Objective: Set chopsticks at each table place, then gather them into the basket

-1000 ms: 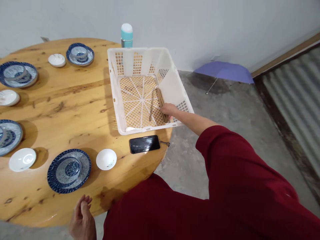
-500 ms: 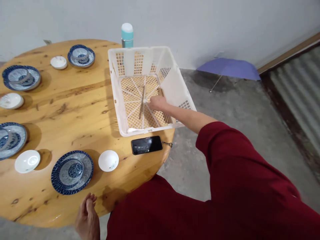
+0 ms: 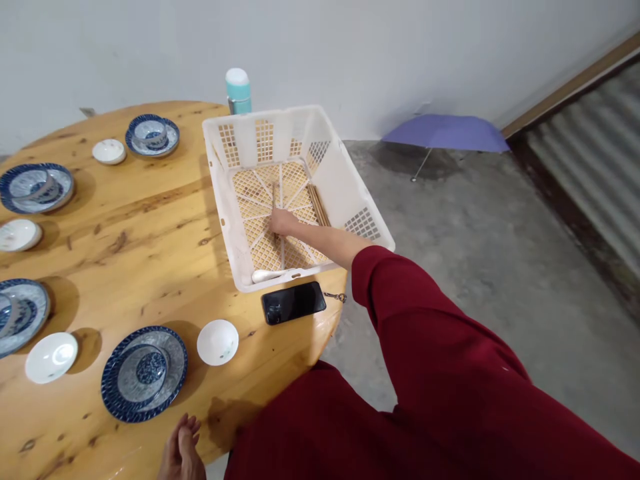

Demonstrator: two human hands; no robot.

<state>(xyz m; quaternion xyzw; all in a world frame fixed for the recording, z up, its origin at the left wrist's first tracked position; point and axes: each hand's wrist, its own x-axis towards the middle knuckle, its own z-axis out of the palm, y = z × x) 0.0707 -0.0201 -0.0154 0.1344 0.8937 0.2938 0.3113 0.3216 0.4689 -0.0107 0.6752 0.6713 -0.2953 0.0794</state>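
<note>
My right hand [image 3: 283,222] reaches down into a white plastic basket [image 3: 226,233], its fingers closed around thin brown chopsticks [image 3: 274,195] on the lattice floor. Their exact number is hard to make out under the hand. More chopsticks [image 3: 319,205] lie in a bundle along the basket's right side. A white spoon [image 3: 267,275] rests at the near edge inside. At the table's front edge, my left hand [image 3: 183,450] holds nothing, its fingers loosely curled. The nearest thing to it is a blue-patterned plate [image 3: 113,383] with a bowl [image 3: 145,373] on it.
A black phone [image 3: 294,303] with a strap lies before the basket. A small white bowl [image 3: 217,343] stands left of it. Several more plate and bowl sets ring the wooden table [image 3: 150,267]. Behind the basket stands a turquoise bottle [image 3: 239,92]. A purple umbrella [image 3: 445,132] is on the floor.
My right hand has moved left inside the basket, from beside the bundle to the separate chopsticks, and closed on them. The view has shifted slightly; my left hand stays by the table edge.
</note>
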